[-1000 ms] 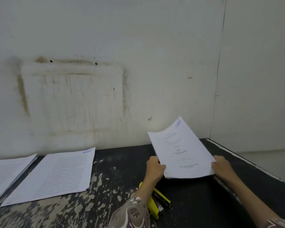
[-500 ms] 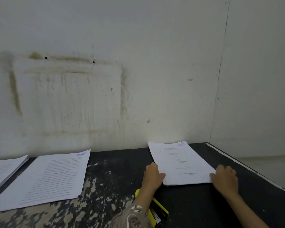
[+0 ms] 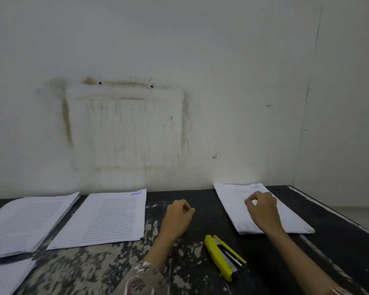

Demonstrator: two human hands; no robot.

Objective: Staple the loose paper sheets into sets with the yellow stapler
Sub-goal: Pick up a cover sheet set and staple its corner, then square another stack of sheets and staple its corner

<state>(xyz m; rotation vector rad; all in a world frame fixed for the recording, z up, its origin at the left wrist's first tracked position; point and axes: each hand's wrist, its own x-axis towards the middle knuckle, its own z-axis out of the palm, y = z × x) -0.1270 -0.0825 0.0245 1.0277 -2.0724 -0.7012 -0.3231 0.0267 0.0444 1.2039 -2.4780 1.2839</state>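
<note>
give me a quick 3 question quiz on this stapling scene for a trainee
1. True or false: the yellow stapler is held in a hand.
2. Which hand is over the right-hand paper stack? A) left B) right C) both
3. Fill in: the stapler lies on the table between the two ____.

Key:
1. False; it lies on the table, untouched.
2. B; the right hand is over it, while the left hand is curled over bare table, holding nothing.
3. forearms
</note>
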